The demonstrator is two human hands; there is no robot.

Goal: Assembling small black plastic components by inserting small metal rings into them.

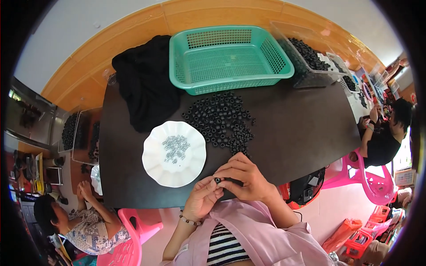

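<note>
Close to my body, at the near edge of the table, both my hands meet around one small round black part with a hole, a knob-like piece (217, 180). My left hand (202, 198) pinches it between thumb and fingers. From the other side, the closed fingers of my right hand (245, 179) press at the same piece; whether they hold a smaller part is hidden. Just beyond my hands lies a pile of similar black pieces (217, 117). Left of the pile, a white scalloped plate (153, 166) holds many tiny silvery metal parts (175, 148).
A green plastic basket (230, 60) stands at the back, beside a clear bin (306, 77) of black pieces. Black cloth (148, 80) lies at the back left. Co-workers sit left (95, 226) and right (384, 139), near pink chairs (377, 181). An open black bag (306, 188) is right of me.
</note>
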